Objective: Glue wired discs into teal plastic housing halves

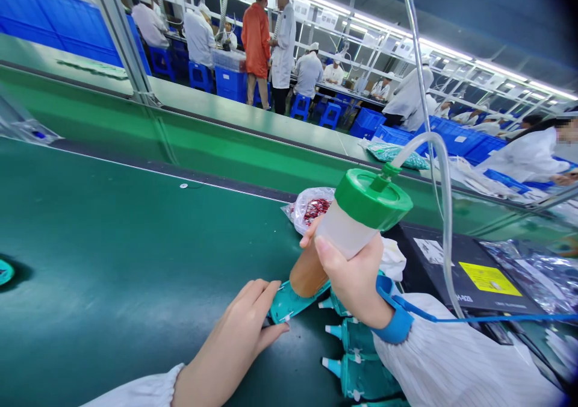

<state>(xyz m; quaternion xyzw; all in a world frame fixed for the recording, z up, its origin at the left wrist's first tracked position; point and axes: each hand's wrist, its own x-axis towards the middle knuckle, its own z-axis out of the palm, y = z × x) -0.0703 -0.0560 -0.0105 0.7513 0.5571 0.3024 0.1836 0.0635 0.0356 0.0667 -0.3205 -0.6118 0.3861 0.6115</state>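
My right hand [350,268] is wrapped around a translucent bottle [345,229] with a green cap, a hose from the cap and a brownish lower part. It tilts, its lower end over a teal plastic shell [289,301]; whether they touch I cannot tell. Fingers and thumb of my left hand [241,329] pinch the shell's left end just above the table. More teal shells [365,365] with pale blue-and-white tips lie in a row below my right hand. A blue wrist strap [397,320] circles my right wrist.
Behind the bottle sits a plastic bag [311,211] of small red parts. A black box [465,262] with a yellow label stands at right. The clear hose [447,214] loops down beside it. Another teal piece [5,271] lies far left. People work at benches beyond the green conveyor [217,148].
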